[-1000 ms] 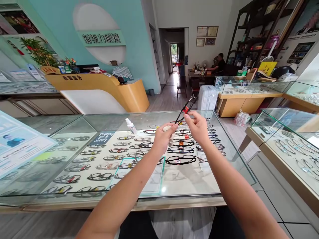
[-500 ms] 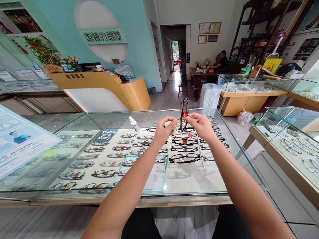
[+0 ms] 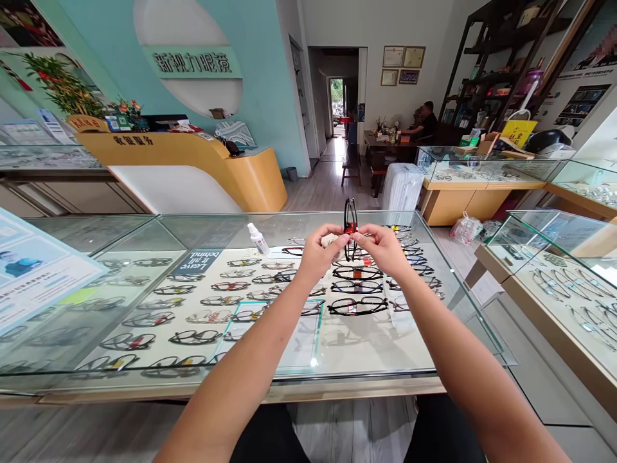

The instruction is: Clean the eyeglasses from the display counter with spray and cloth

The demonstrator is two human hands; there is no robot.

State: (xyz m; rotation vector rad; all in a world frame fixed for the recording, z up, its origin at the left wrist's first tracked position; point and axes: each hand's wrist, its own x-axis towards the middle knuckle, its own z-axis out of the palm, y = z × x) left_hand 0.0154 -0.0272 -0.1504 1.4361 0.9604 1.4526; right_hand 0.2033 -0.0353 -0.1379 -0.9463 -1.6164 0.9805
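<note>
One camera sits on the person's head, just behind the near edge of the glass counter [image 3: 385, 347], and faces forward and down across it. Both forearms run up from the frame's bottom edge. The left hand [image 3: 318, 254], right hand [image 3: 385, 251] and glasses [image 3: 351, 225] sit close, mid-frame. Beyond the counter's far edge the wide view reaches the doorway [image 3: 340, 96].

Black glasses frame [image 3: 351, 218] upright between left hand [image 3: 318, 255] and right hand [image 3: 385, 249], perhaps with a cloth [image 3: 330, 240], over glass counter [image 3: 424, 334].
</note>
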